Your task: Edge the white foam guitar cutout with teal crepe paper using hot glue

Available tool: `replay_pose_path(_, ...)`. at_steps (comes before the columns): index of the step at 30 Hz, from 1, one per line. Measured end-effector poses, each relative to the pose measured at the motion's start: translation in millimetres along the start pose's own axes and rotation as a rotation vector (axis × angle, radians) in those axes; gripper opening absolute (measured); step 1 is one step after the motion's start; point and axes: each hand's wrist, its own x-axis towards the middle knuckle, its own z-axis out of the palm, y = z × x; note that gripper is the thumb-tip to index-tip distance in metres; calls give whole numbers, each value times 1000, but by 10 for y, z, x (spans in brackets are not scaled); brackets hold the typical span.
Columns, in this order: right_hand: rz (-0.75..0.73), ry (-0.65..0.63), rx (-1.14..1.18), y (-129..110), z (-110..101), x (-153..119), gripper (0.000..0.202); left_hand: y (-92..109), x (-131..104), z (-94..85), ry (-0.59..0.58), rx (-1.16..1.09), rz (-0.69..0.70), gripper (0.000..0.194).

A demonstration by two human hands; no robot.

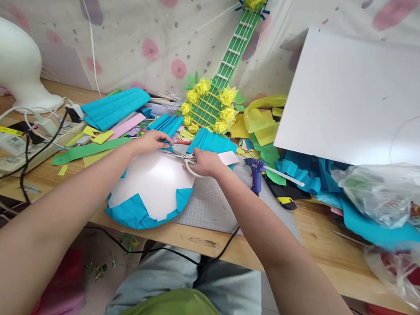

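Nearest is the bare front edge of the tabletop (178, 232), and just behind it a rounded white piece (154, 179) lies partly over a grey cutting mat (207, 213). A blue paper edging (131, 212) is folded over its near rim, with pointed flaps lying on the white face.

At the far rim of that piece the two hands meet. The right hand (206, 162) is closed around the handles of a pair of scissors (184, 156), whose blades point toward the left. The left hand (150, 141) has its fingertips together, apparently clamped on a small blue paper scrap (168, 147); the blades lie just beside it, close to those fingers. Whether the blades are parted is too small to tell.

The step in hand looks like snipping blue paper at the far rim. The next move seems to call for the left fingers to keep the paper taut and clear of the blades while the right hand works the handles.

Beyond the right hand lies a folded blue sheet (214, 142), with a glue gun (256, 174) farther right. Farthest back, a green paper guitar (227, 68) leans against the patterned wall covering (125, 31).
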Motion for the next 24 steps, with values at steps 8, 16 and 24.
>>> replay_pose_path(8, 14, 1, -61, -22, 11, 20, 57, -62, 4, 27, -18, -95, 9, 41)
replay_pose_path(16, -9, 4, -85, -17, 13, 44, 58, -104, -7, 24, -38, -98, 5, 40)
replay_pose_path(24, -25, -9, -82, 25, 35, 85, 57, -129, 18, 39, -27, -97, 3, 39)
